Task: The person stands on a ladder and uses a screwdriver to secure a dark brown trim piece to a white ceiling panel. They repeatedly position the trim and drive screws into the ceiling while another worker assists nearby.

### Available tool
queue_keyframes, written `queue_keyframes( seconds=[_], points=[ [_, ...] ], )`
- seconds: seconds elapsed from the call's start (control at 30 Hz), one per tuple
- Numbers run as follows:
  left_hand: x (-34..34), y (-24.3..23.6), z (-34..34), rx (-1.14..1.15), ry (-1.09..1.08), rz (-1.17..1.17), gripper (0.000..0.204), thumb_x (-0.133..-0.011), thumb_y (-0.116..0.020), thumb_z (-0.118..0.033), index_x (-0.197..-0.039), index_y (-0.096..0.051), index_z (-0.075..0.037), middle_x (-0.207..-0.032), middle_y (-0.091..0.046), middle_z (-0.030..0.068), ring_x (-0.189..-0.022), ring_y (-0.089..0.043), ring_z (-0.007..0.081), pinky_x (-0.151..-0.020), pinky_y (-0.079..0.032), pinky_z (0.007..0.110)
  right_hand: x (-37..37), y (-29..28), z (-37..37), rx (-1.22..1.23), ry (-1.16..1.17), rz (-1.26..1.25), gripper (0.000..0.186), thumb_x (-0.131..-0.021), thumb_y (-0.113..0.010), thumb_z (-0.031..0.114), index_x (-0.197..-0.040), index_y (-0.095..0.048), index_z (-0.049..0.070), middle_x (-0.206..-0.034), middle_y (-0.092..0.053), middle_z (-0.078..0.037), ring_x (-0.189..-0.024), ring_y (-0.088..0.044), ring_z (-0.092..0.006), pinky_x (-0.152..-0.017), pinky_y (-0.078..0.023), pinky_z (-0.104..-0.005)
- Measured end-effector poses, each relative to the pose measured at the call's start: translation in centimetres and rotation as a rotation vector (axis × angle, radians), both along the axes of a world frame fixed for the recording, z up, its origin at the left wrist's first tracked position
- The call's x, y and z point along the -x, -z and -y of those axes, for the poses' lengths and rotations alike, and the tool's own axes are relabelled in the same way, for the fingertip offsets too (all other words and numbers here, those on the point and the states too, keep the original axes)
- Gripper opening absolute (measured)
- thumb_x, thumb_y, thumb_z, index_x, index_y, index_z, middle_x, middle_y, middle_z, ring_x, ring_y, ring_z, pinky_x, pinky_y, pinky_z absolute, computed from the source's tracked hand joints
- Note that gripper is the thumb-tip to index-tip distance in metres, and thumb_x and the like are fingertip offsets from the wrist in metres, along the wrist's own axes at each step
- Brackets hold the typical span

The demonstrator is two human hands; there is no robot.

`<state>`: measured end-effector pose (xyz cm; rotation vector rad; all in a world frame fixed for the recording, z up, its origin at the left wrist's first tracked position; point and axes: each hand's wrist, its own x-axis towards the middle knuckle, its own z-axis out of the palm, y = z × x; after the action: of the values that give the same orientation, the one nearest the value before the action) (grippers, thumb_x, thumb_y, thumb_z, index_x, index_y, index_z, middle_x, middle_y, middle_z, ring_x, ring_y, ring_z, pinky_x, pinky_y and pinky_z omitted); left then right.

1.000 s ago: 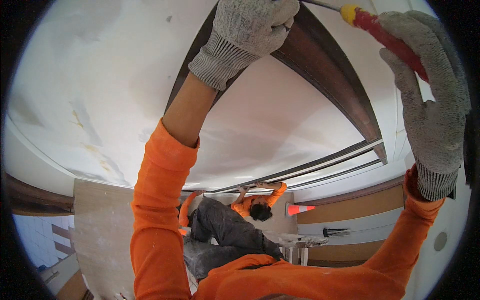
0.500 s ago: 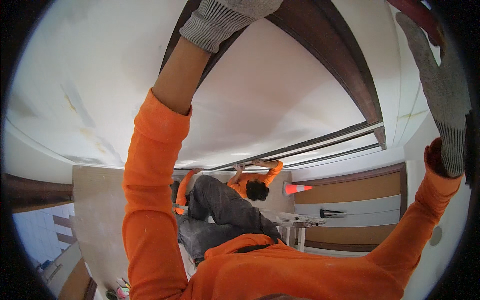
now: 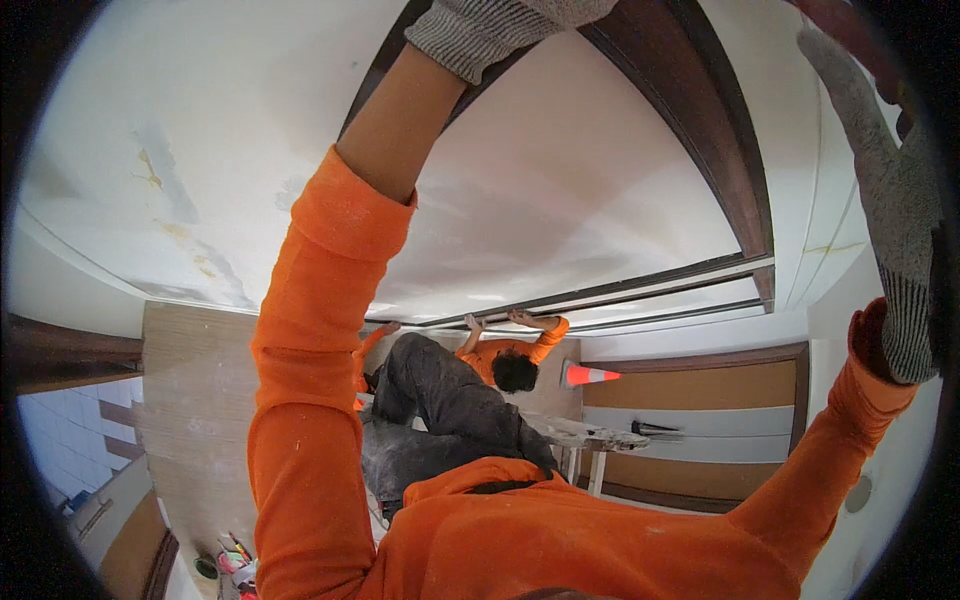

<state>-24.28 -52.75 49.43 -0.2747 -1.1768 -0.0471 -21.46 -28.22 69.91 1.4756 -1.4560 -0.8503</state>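
Both gloved hands are sliding up and outward, carrying the red-handled tool almost out of view

Left hand (image 3: 505, 25) is pressing beside the dark wooden trim (image 3: 700, 130), grip cut off, cannot tell; right hand (image 3: 890, 210), right of that trim, is wrapping the red-handled tool (image 3: 850, 20) at the top edge; below the trim, a co-worker (image 3: 470, 380) is reaching to the white ceiling (image 3: 200, 130)

Your left hand (image 3: 500, 25) and right hand (image 3: 890, 200) wear grey knitted gloves with ribbed cuffs; your bright orange long sleeves, lightly speckled with white, join an orange top.
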Motion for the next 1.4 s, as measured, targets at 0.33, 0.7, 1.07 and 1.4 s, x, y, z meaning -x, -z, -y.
queue_keyframes(
  seconds=[0.33,0.7,1.07,1.4],
  points=[
    [0.2,0.5,-0.3,-0.037,0.04,0.101,0.012,-0.073,-0.066,-0.008,-0.083,-0.061,-0.006,-0.121,-0.066,0.0103,-0.118,-0.057,0.0312,-0.101,-0.045,0.048,2.3,-2.3,-0.6,0.055,0.025,-0.111,0.034,-0.103,-0.062,0.023,-0.134,-0.064,0.009,-0.113,-0.073,-0.012,-0.1,-0.075,-0.0207,-0.082,-0.063,-0.0309],
    [-0.3,0.1,-0.1,-0.026,0.037,0.084,0.007,-0.075,-0.065,-0.006,-0.081,-0.062,-0.006,-0.119,-0.067,0.0093,-0.115,-0.059,0.0286,-0.099,-0.046,0.045,-1.7,-1.0,-0.2,-0.015,0.009,-0.096,0.035,-0.103,-0.063,0.024,-0.133,-0.065,0.007,-0.112,-0.074,-0.012,-0.099,-0.075,-0.0203,-0.08,-0.063,-0.0298],
    [1.1,0.4,-0.5,-0.028,0.028,0.0,0.01,-0.073,-0.065,-0.002,-0.073,-0.056,-0.007,-0.113,-0.071,0.0084,-0.108,-0.062,0.0283,-0.094,-0.047,0.044,0.9,-0.3,-1.2,0.067,0.041,0.002,0.036,-0.102,-0.065,0.025,-0.132,-0.065,0.006,-0.112,-0.074,-0.013,-0.099,-0.075,-0.0205,-0.081,-0.062,-0.03],
    [1.1,0.4,-0.6,-0.06,-0.01,-0.027,0.012,-0.074,-0.066,0.0,-0.072,-0.056,-0.006,-0.114,-0.072,0.0098,-0.109,-0.064,0.03,-0.094,-0.049,0.045,-0.8,-0.5,-2.0,0.026,0.053,0.028,0.037,-0.101,-0.066,0.026,-0.132,-0.065,0.006,-0.112,-0.074,-0.013,-0.099,-0.075,-0.0206,-0.082,-0.062,-0.0301]
  ],
)
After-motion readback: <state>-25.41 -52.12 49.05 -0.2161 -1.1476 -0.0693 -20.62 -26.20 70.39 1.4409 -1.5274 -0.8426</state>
